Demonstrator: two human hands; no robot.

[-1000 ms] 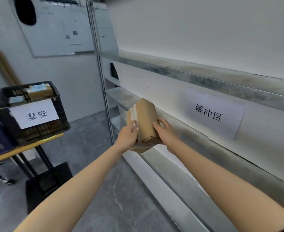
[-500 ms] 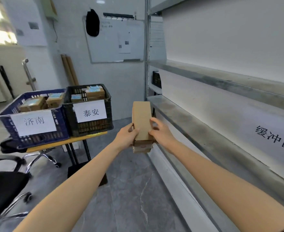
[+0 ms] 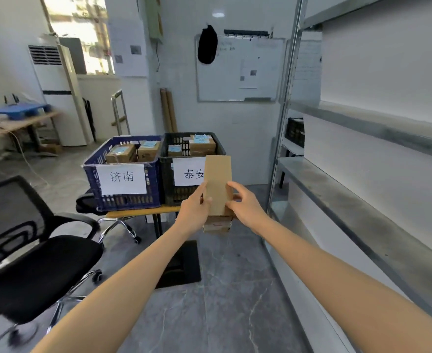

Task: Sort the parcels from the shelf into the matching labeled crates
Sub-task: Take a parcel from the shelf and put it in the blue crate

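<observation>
1. Since the earlier frames the view had swung away from the metal shelf [image 3: 337, 189] toward the crates, and the cardboard parcel [image 3: 217, 184] had come with it, so that it stood in mid-air in front of the black crate [image 3: 166, 179].
2. The left hand [image 3: 194, 212] and the right hand [image 3: 245, 207] each gripped a long side of the parcel, thumbs pressed on the near face and fingers wrapped behind, mostly hidden.
3. Progress looked well advanced: labelled boxes already lay in the blue crate [image 3: 90, 189], marked 济南 [image 3: 122, 177], and in the black one, marked 泰安 [image 3: 189, 174], and the shelf boards in view held no parcels.
4. Left to do, by my reading: read this parcel's address and drop it in the matching crate.
5. The parcel was a slim, plain brown carton held upright, taped at its lower end; no address label showed on the facing side.
</observation>
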